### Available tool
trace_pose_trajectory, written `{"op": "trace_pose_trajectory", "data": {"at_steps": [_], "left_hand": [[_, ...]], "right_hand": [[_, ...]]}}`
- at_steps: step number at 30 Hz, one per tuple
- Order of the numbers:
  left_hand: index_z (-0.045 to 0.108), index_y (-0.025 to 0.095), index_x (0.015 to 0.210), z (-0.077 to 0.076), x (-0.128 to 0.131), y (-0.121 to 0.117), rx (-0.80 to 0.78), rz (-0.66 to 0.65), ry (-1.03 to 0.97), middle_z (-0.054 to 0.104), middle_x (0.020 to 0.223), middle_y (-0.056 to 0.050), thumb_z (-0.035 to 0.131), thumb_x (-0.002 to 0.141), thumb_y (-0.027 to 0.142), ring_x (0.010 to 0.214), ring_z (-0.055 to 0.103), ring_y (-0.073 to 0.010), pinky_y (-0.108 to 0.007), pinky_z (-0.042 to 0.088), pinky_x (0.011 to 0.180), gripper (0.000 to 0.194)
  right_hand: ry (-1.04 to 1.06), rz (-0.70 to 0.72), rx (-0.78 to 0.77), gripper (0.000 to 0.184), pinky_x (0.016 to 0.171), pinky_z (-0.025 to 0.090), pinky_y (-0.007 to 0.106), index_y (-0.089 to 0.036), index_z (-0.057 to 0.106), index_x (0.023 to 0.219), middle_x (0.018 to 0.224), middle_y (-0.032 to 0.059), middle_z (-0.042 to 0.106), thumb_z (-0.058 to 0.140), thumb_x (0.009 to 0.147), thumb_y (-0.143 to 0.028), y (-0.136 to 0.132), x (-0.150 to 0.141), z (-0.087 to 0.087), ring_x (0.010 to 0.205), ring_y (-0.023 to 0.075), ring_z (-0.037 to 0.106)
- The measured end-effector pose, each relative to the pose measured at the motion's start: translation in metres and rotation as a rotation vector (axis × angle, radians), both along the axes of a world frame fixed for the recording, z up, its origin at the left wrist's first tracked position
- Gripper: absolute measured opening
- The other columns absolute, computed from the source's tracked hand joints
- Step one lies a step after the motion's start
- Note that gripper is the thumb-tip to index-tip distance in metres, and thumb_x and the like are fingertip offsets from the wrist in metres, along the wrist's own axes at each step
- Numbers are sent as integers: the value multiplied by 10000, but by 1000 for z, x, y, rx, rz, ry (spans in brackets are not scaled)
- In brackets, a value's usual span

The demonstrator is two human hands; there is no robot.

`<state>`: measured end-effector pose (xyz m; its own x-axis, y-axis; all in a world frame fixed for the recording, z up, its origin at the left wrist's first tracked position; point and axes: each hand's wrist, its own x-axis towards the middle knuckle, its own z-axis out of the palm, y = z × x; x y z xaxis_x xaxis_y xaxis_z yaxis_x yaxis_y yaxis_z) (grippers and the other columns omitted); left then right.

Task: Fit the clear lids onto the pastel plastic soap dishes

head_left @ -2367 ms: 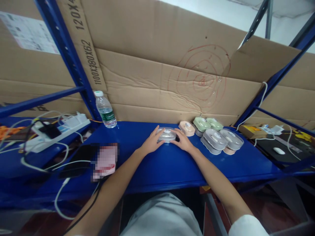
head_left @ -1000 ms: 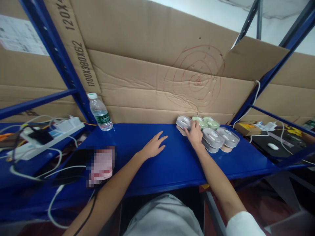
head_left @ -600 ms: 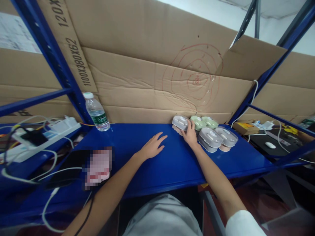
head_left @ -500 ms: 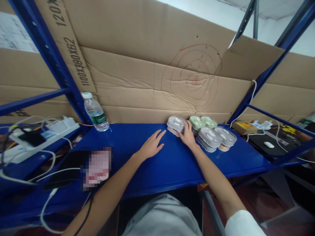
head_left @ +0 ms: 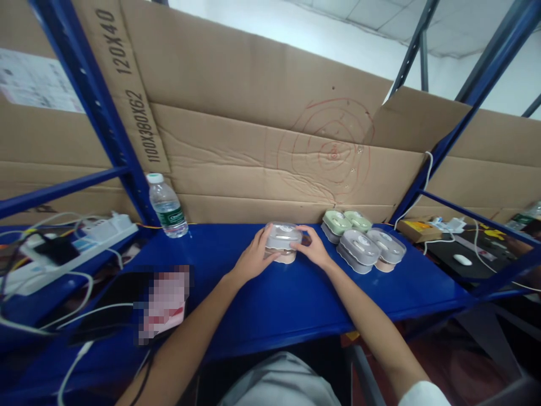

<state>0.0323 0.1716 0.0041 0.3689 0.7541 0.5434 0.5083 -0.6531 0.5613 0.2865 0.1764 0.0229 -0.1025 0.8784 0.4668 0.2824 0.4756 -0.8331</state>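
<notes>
Between my two hands stands a short stack of clear-lidded plastic containers (head_left: 282,235), grey on top with a beige one beneath. My left hand (head_left: 255,255) is wrapped on its left side, thumb along the front. From the right, my right hand (head_left: 315,248) grips it with thumb and fingers at the lid's edge. Beyond my right hand stand more stacks in a cluster: green containers (head_left: 337,221) at the back, and in front a grey container (head_left: 359,246) and another grey container (head_left: 386,246) on a beige one.
A water bottle (head_left: 168,208) stands at the back left of the blue table (head_left: 270,304). Left of my arm lie a blurred-out pink thing (head_left: 167,301), cables and a power strip (head_left: 71,254). Cardboard (head_left: 228,135) walls the back. A mouse (head_left: 462,260) lies far right.
My right hand has brought the grey-topped stack leftward and nearer, away from the cluster. My left hand, earlier spread over the table, now holds its left side. The view has tilted slightly up.
</notes>
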Motion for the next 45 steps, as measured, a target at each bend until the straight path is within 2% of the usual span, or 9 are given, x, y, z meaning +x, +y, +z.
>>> {"op": "trace_pose_trajectory", "data": {"at_steps": [4, 10, 17, 25, 28, 31, 35, 39, 45], "left_hand": [[133, 284, 1664, -8, 6, 10, -25, 19, -121, 325, 1653, -197, 649, 967, 556, 1544, 367, -364, -563, 357, 1229, 909], [75, 263, 1643, -20, 10, 33, -122, 77, -265, 452, 1516, -221, 726, 902, 578, 1390, 542, -352, -543, 487, 1100, 1036], [78, 237, 1664, -18, 9, 28, -145, 47, -243, 457, 1519, -212, 783, 852, 543, 1419, 501, -362, -545, 456, 1132, 1118], [507, 269, 1435, -6, 8, 13, -123, 8, -167, 449, 1501, -130, 767, 871, 493, 1442, 490, -328, -505, 361, 1238, 661], [481, 256, 1425, -5, 9, 10, -148, -19, -165, 503, 1488, -137, 787, 849, 482, 1415, 518, -336, -527, 396, 1210, 690], [458, 241, 1432, -5, 9, 9, -167, -34, -178, 523, 1499, -148, 774, 860, 485, 1417, 516, -339, -537, 393, 1207, 698], [423, 236, 1470, -7, 8, 11, -180, -52, -216, 500, 1538, -155, 794, 838, 472, 1456, 477, -351, -545, 354, 1232, 771], [267, 253, 1586, -10, 8, 16, -220, -88, -289, 466, 1577, -164, 819, 815, 503, 1460, 482, -351, -538, 379, 1219, 981], [15, 303, 1652, -15, 11, 17, -328, -174, -364, 505, 1562, -204, 796, 846, 527, 1366, 590, -334, -548, 490, 1120, 1145]], "right_hand": [[143, 39, -109, 686, 982, 598, 438, -248, 655, 1207, 1440, 117, 624, 920, 636, -521, 4, 2, -1, 1188, 274, 692], [144, -4, -128, 679, 938, 624, 443, -258, 658, 1296, 1263, 89, 750, 855, 724, -567, 6, 1, -4, 1147, 285, 725], [109, -254, -83, 606, 891, 621, 414, -197, 694, 1215, 1265, 136, 734, 694, 840, -674, 22, 10, -18, 1062, 259, 730], [-121, -475, -22, 506, 1046, 532, 545, -189, 725, 1142, 1229, 145, 705, 745, 812, -571, 29, 37, -27, 1105, 309, 682], [-227, -442, 49, 363, 1190, 406, 559, -215, 746, 1167, 1371, 149, 650, 673, 904, -455, 21, 36, -16, 1308, 325, 590], [-340, -277, 148, 382, 1242, 356, 502, -250, 713, 1306, 1483, 98, 614, 492, 1031, -398, 11, 27, -4, 1416, 269, 524], [-551, -25, 273, 431, 1232, 331, 548, -294, 686, 1372, 1475, 52, 647, 530, 1038, -519, -2, 10, 3, 1458, 300, 478], [-610, -57, 283, 382, 1204, 313, 572, -309, 752, 1247, 1343, 46, 730, 559, 1027, -554, -12, 2, 9, 1421, 334, 498], [-636, -36, 332, 384, 1133, 359, 471, -276, 750, 1165, 1218, 54, 746, 468, 1084, -525, -21, -3, 21, 1238, 275, 611]]}}
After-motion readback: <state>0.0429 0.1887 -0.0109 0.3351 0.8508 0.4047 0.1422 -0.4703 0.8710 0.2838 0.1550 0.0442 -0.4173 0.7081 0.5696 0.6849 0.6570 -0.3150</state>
